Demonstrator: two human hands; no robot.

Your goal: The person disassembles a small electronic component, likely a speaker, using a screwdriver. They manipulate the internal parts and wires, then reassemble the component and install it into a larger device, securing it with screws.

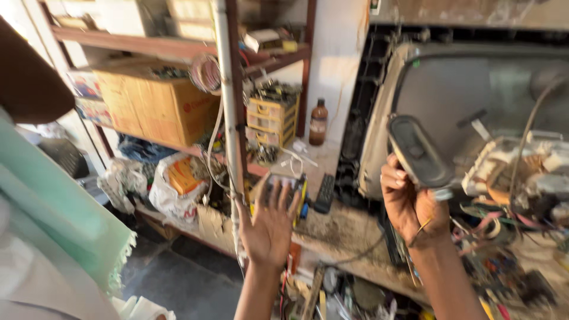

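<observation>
Evidently the right hand (413, 204) was clenched around the lower end of an oval black speaker (418, 151), lifting it clear of the cluttered tabletop (347, 228) and tilting it, perhaps so its face could be seen, just in front of the old picture tube (474, 98). The left hand (269, 225) was spread flat and empty, fingers splayed, hovering over a yellow meter (290, 192) beside a dark remote (325, 192). A brown bottle (318, 122) stood farther back. Motion blur smeared the wiring at right; the speaker's lead could not be traced.
</observation>
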